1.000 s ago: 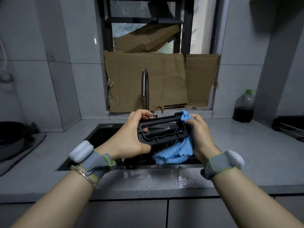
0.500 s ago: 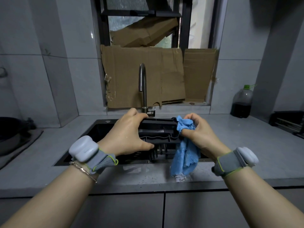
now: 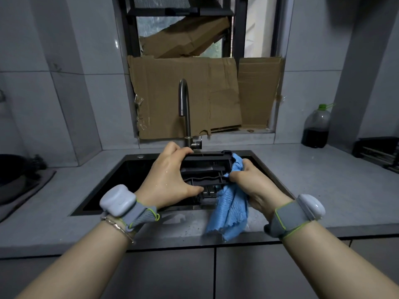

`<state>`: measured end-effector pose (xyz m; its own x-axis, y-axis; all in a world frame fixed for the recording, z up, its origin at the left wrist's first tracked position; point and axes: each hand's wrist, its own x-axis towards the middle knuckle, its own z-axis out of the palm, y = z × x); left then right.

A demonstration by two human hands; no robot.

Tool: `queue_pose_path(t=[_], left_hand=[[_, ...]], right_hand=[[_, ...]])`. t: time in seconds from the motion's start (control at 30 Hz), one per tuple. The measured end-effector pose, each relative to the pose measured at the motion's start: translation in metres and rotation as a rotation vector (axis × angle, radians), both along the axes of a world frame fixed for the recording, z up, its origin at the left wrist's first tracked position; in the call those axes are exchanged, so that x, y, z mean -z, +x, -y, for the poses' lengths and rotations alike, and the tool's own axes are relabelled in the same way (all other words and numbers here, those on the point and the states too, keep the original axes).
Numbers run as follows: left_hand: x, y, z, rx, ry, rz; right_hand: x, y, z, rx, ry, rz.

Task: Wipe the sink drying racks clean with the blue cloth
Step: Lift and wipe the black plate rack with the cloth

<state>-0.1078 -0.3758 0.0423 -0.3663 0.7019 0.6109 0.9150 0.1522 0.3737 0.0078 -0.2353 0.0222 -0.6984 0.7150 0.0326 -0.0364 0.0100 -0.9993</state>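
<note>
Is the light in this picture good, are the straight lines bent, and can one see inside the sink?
Head view: dim, bluish light, with cardboard covering much of the window; head view: wall and counter edges bend near the frame borders; head view: the sink is almost black inside, yet the drying rack and blue cloth show clearly.

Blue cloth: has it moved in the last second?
Yes. The blue cloth now hangs toward the camera past the front rim of the sink; earlier it bunched over the basin.

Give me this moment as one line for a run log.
left hand: grips black rack over sink | right hand: holds blue cloth against rack's right end | stage: wiping
</note>
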Motion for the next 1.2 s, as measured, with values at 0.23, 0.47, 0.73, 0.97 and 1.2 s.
queue_pose_path(t=[0.23, 0.47, 0.73, 0.97, 1.2], left_hand=[[0.003, 0.002, -0.004, -0.012, 0.024, 0.015], [0.005, 0.014, -0.017, 0.045, 0.086, -0.032], [-0.055, 0.006, -0.012, -0.008, 0.199, 0.093], [-0.128, -0.003, -0.017, 0.062, 0.274, 0.253], [-0.167, 0.005, -0.041, 0.094, 0.303, 0.305]], right_hand=[[0.024, 0.010, 0.014, 0.517, 1.153, -0.030], [0.025, 0.003, 0.048, 0.318, 1.412, -0.001], [-0.026, 0.016, -0.006, 0.630, 1.268, -0.349], [-0.079, 0.034, -0.023, 0.677, 0.439, -0.536], [-0.094, 0.028, -0.001, 0.521, 0.529, -0.465]])
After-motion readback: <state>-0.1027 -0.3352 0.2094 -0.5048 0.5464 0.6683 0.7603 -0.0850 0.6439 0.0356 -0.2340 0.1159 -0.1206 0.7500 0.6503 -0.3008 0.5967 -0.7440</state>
